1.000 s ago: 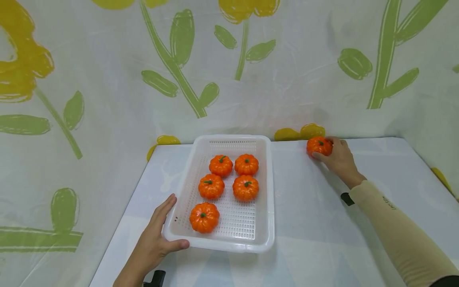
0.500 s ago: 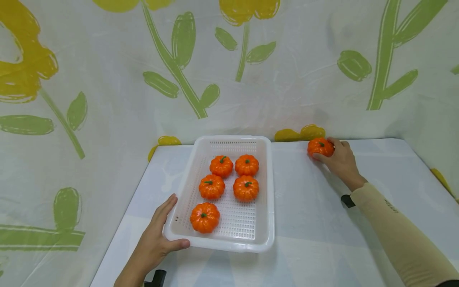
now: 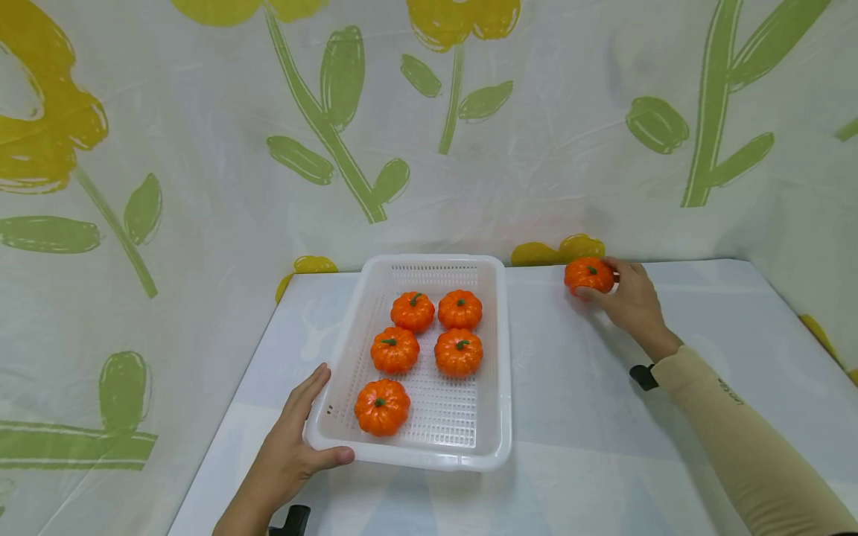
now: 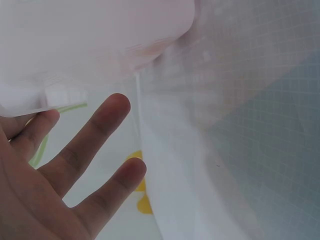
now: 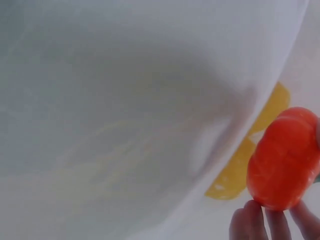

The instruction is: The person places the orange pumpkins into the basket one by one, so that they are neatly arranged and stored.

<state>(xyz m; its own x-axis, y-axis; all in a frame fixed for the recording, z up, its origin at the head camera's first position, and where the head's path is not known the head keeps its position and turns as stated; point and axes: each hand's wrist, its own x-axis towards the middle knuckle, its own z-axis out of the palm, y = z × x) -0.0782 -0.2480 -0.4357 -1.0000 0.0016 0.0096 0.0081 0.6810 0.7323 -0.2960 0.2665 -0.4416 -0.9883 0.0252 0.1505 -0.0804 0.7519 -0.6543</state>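
Observation:
A white perforated plastic basket (image 3: 494,402) stands on the table, with several small orange toy pumpkins (image 3: 459,353) inside, each with a green stem. My left hand (image 3: 284,450) rests at its near left corner, the thumb on the front rim and the fingers along the left side. In the left wrist view those fingers (image 4: 95,140) are straight and spread beside the basket wall (image 4: 100,40). At the table's back edge, right of the basket, my right hand (image 3: 633,301) grips another toy pumpkin (image 3: 587,275). This pumpkin (image 5: 282,160) appears raised off the table in the right wrist view.
A white cloth covers the table (image 3: 570,417). Behind it hangs a pale curtain (image 3: 536,179) printed with yellow flowers and green leaves, close to the table's back edge.
My right hand has shifted slightly left with the toy pumpkin in its grip. My left hand, the basket and the pumpkins in it have stayed put.

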